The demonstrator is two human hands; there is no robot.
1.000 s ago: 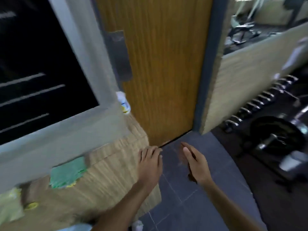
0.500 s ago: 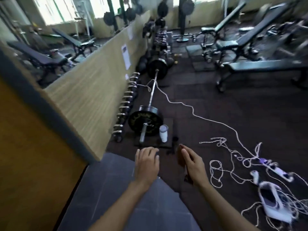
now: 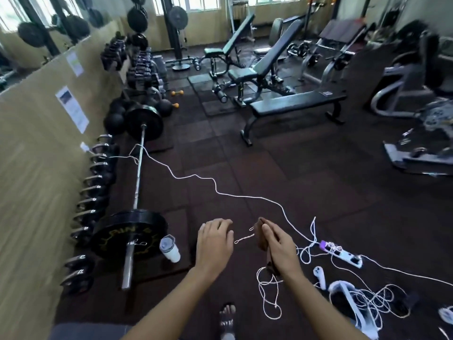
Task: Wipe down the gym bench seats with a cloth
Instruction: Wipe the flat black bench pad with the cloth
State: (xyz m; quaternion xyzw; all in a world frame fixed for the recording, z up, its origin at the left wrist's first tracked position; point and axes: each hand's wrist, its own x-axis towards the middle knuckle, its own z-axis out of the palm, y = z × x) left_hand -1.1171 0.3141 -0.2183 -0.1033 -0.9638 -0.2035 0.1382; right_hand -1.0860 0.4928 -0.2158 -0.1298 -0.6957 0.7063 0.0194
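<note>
The left hand [image 3: 214,244] hangs palm down over the dark floor mats, fingers loose, its grip released and holding nothing. The right hand [image 3: 278,246] has its grip closed around a brown cloth [image 3: 261,238], which sticks out past the fingertips and hangs below the palm. The flat bench [image 3: 294,104] stands far ahead and to the right, well apart from both hands, with two incline benches [image 3: 259,67] beyond it. A white cord [image 3: 215,187] trails across the floor between them.

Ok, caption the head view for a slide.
Right hand holding a brown cloth, flat bench ahead across the gym floor.
</note>
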